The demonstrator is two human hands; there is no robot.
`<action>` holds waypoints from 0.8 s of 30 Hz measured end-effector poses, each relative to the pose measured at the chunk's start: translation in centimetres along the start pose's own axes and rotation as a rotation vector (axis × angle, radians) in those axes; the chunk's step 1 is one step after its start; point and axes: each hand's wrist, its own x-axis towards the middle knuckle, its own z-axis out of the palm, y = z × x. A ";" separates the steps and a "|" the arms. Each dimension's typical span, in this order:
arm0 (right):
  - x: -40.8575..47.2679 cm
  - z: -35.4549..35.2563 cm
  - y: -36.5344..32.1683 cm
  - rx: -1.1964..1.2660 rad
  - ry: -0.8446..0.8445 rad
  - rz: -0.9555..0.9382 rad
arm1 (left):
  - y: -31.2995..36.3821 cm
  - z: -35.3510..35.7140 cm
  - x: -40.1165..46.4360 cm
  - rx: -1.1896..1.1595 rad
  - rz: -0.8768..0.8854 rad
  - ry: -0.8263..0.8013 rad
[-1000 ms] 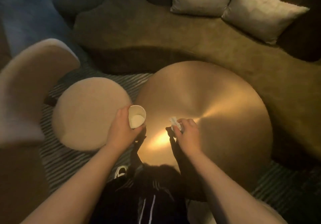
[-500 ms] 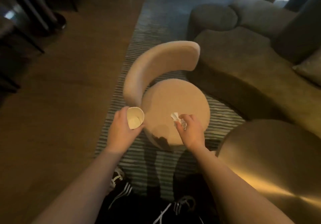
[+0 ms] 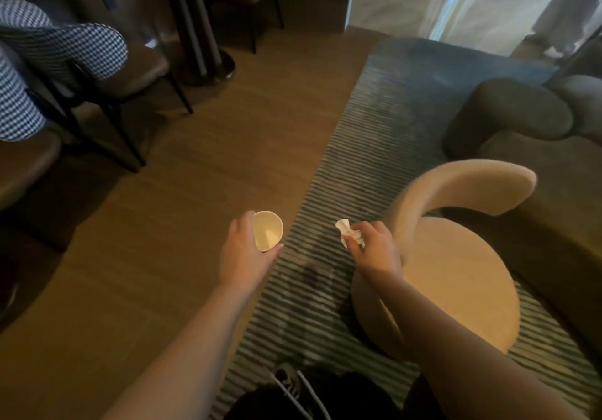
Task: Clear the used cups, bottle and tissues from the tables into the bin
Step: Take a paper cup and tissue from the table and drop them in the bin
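Swinging leftward since half a second ago: the round gold counter is dropping out of frame, and the beige chair, then dead centre, is now sitting at 4 o'clock. Both loads are riding along unchanged.

Head view, the only one:
- Left hand is holding the paper cup upright, grip wrapped round its wall, mouth facing up; it looks empty.
- Right hand is pinching a crumpled tissue, grip clenched on it, just beside the chair's curved back.
- No bin showing; no bottle showing. My read: the person is carrying one cup and one tissue toward a bin somewhere out of frame.

Room for moving:
- Wooden floor is opening from 9 to 12 o'clock.
- Striped rug edge is running from 6 up to 1 o'clock, a possible trip line underfoot.
- Houndstooth chairs at 10 o'clock, pedestal table at 11, sofa at 2.
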 end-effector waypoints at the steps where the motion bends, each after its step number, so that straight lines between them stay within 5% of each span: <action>1: 0.9 0.4 -1.1 -0.007 -0.003 -0.004 | -0.8 -0.5 0.9 -0.002 -0.010 0.006; 12: 12.8 4.8 -7.0 0.020 -0.001 0.020 | -4.3 -2.4 13.3 0.018 -0.037 0.071; 24: 34.9 7.4 -10.3 0.022 0.128 0.139 | -1.0 -1.0 39.5 0.078 0.098 -0.025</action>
